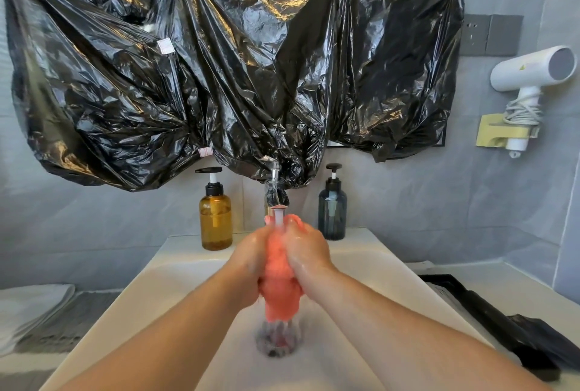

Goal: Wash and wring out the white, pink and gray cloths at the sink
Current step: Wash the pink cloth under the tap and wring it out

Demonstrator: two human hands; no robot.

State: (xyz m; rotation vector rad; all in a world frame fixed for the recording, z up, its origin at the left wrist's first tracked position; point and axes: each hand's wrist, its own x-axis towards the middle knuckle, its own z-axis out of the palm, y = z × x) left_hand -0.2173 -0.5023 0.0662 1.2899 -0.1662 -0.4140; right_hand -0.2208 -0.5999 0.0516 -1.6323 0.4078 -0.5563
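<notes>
Under one tap (pixel 277 199), left hand (pixel 251 254) and right hand (pixel 309 252) squeeze one pink cloth (pixel 278 291).

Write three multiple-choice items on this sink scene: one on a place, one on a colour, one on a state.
1. The amber plastic pump bottle stands: A left of the metal tap; B right of it; C in the basin.
2. The bunched wet cloth under the tap is: A white; B gray; C pink.
3. The tap is: A off; B running onto the cloth; C wrapped in cloth.
Answers: 1 A, it stands left of the spout; 2 C, the left hand and right hand grip pink fabric; 3 B, a stream falls on the cloth.
</notes>
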